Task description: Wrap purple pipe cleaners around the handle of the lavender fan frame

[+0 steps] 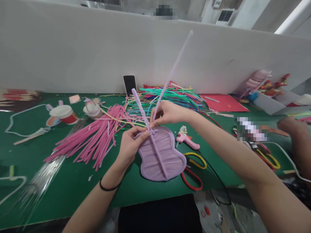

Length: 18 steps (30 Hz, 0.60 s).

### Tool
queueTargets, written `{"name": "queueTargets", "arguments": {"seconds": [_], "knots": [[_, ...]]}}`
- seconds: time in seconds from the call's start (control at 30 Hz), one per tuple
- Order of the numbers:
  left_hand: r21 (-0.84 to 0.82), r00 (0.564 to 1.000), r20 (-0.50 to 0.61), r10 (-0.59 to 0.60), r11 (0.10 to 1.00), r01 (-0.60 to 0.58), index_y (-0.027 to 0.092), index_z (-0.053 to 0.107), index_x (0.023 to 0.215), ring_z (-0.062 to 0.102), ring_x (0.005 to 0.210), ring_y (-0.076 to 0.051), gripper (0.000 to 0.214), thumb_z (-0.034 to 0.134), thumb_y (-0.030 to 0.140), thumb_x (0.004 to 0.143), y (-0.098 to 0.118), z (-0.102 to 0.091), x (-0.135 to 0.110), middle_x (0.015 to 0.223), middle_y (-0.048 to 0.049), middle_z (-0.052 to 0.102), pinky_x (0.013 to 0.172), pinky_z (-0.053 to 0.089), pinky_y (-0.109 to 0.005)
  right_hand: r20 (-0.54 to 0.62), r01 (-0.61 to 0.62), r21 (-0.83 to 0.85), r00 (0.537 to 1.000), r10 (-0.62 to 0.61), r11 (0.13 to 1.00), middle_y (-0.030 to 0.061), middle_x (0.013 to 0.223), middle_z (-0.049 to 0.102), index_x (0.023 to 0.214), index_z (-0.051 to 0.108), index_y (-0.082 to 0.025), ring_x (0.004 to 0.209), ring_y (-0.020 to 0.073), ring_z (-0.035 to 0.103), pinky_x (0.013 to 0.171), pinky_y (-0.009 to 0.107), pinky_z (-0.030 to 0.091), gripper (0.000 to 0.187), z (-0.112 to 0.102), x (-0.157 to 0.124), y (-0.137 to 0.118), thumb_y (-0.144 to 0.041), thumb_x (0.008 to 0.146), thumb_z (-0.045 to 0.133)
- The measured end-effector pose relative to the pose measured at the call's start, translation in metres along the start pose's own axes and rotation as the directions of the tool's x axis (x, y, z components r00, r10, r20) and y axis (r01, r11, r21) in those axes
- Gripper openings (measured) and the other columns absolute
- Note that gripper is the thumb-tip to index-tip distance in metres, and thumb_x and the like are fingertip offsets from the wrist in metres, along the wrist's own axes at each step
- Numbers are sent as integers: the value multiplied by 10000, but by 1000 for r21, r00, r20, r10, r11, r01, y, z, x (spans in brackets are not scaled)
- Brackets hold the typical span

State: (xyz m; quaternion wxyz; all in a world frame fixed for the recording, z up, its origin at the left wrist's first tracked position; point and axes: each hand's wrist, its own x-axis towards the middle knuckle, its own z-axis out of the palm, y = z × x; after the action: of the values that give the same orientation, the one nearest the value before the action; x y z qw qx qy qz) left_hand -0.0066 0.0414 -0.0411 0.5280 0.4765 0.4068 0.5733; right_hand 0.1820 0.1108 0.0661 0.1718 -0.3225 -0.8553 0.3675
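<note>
A lilac guitar-shaped craft piece (161, 155) made of pipe cleaners is held up over the green table, its ribbed, covered body tilted toward me. A wrapped neck (139, 103) sticks up from its top. My left hand (131, 142) pinches the joint where neck and body meet, thumb on the near side. Just above that joint, my right hand (165, 113) is closed on a lilac pipe cleaner (175, 66), whose long free end slants up to the right. The exact winding at the fingertips is partly hidden.
Pink pipe cleaners (97, 136) lie fanned at left beside paper cups (64, 114). A pink glue gun (188, 140) and red-and-yellow-handled pliers (194, 178) are at right. Behind are multicoloured pipe cleaners (167, 97), a phone (130, 84) and red sheets (224, 103). Another person's hand (291, 127) is far right.
</note>
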Motion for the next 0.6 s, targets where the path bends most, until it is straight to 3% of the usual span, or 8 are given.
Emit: {"name": "queueTargets", "arguments": {"seconds": [0.13,0.27,0.37,0.6], "knots": [[-86,1000,5,-23,996,23,187,739,714,651,687,-143,263,927,334,605,4,2,-3,758,-16,745,714,515,-251,6,-54,363,998,56,930,-12,677,722,778,767,-162,605,130,625,543,219,459,226,14,-9,18,-358,690,837],[-166,998,-35,-47,985,41,186,708,669,648,695,-135,315,958,329,541,1,4,-2,732,-4,729,732,517,-251,-56,-103,711,978,202,696,-25,649,706,695,731,-157,593,113,620,581,213,472,257,45,-13,31,-324,582,890],[-194,998,-39,-56,980,47,190,716,675,650,718,-129,312,963,326,540,-3,4,0,741,4,727,754,518,-248,-100,-82,838,948,301,539,-39,611,678,648,702,-159,569,102,609,593,216,478,263,64,-13,36,-323,564,888],[-131,999,-47,3,991,-9,189,720,694,677,869,-166,268,931,325,601,1,2,5,856,-17,733,885,515,-289,-274,10,837,873,403,547,-21,620,699,631,712,-172,630,143,646,669,267,519,258,79,-9,33,-325,520,888]]}}
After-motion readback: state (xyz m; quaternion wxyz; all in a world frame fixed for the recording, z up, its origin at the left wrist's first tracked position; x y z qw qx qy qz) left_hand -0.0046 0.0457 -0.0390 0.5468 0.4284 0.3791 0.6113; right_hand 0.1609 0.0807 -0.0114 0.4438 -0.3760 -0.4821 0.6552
